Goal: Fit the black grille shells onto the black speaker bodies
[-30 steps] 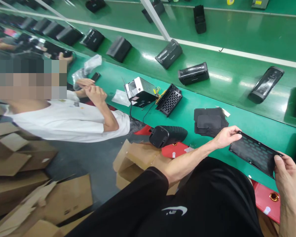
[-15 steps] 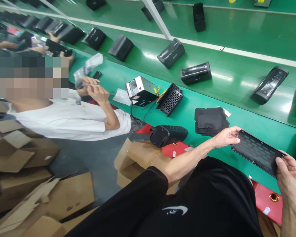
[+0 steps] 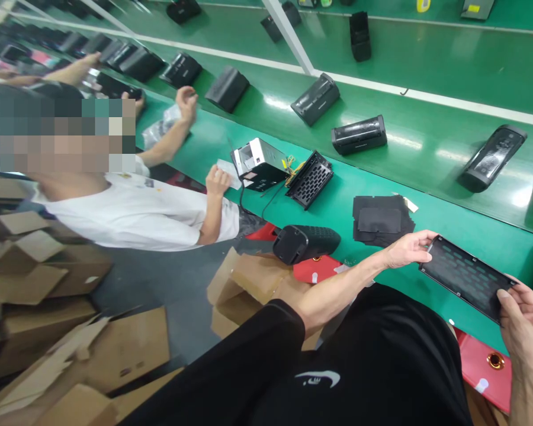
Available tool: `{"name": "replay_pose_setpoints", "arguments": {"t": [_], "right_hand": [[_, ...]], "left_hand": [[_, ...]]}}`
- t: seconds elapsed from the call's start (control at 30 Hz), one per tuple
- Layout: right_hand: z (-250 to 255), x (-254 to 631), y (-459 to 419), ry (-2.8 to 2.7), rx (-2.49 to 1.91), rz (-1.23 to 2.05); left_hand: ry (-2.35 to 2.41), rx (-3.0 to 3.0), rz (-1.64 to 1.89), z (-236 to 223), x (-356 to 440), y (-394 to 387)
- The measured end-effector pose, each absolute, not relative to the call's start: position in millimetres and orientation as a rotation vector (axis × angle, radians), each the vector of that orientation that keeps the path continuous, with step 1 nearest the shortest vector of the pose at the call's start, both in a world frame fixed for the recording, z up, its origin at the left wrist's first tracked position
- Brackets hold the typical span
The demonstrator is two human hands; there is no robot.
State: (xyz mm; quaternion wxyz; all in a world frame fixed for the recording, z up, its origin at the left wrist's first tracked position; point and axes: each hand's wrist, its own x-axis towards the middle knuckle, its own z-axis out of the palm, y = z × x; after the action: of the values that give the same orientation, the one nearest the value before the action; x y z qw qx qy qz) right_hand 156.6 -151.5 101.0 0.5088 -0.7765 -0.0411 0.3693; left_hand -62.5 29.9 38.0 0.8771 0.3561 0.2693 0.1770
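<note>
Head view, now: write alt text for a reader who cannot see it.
Two bare hands, left and right, hold a black panel by its ends above a green bench, near black sheets.

One clear brand sign, the other markings too small to read

A white, curved Nike-type swoosh (image 3: 322,377) stands on the black cloth garment (image 3: 382,355) of the person wearing the camera; the small characters set within it cannot be made out. Short pale lettering, too small to read, marks the fronts of two glossy black, rounded oblong units (image 3: 315,99) on the green surface. The boxy silver-and-black device (image 3: 261,165) bears a pale label and light characters on its black side, both illegible. A yellow label (image 3: 474,9) on the grey metal box (image 3: 480,5) at the top right is unreadable, as are dark printed marks on a brown cardboard box (image 3: 144,340).
</note>
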Motion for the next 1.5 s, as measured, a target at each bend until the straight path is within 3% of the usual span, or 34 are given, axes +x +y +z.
{"name": "replay_pose_setpoints", "arguments": {"t": [0.9, 1.5], "right_hand": [[96.7, 159.0, -144.3, -0.075, -1.770, 0.865], [98.1, 170.1, -152.8, -0.317, -1.894, 0.966]], "left_hand": [[0.573, 0.705, 0.379, 33.4, -64.6, 31.5], [0.457, 0.830, 0.373, 56.3, -73.2, 47.1]]}}
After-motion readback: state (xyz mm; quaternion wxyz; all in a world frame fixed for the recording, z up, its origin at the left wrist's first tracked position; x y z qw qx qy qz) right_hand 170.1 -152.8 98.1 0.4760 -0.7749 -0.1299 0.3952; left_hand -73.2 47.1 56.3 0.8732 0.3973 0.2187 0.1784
